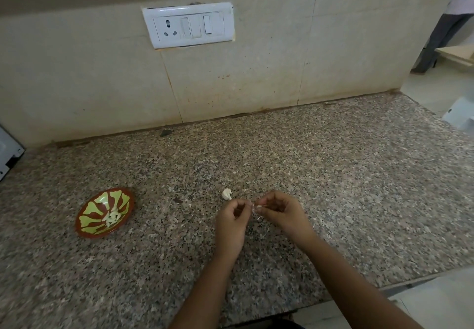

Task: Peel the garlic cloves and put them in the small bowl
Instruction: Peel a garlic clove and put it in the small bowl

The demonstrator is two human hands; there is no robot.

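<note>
A small brown bowl [84,223] with a green pattern sits on the granite counter at the left; several peeled white cloves [112,217] lie inside it. My left hand [232,222] and my right hand [279,210] meet above the counter's middle, fingertips pinching a small garlic clove [256,206] between them. Most of the clove is hidden by my fingers. A thin strip of skin hangs just below it. Another white piece of garlic [227,194] lies on the counter just beyond my left hand.
The granite counter [359,187] runs back to a tiled wall with a white socket panel [189,24]. A white appliance edge [7,156] stands at the far left. The counter ends at the right, where a person's legs [441,38] stand on the floor beyond.
</note>
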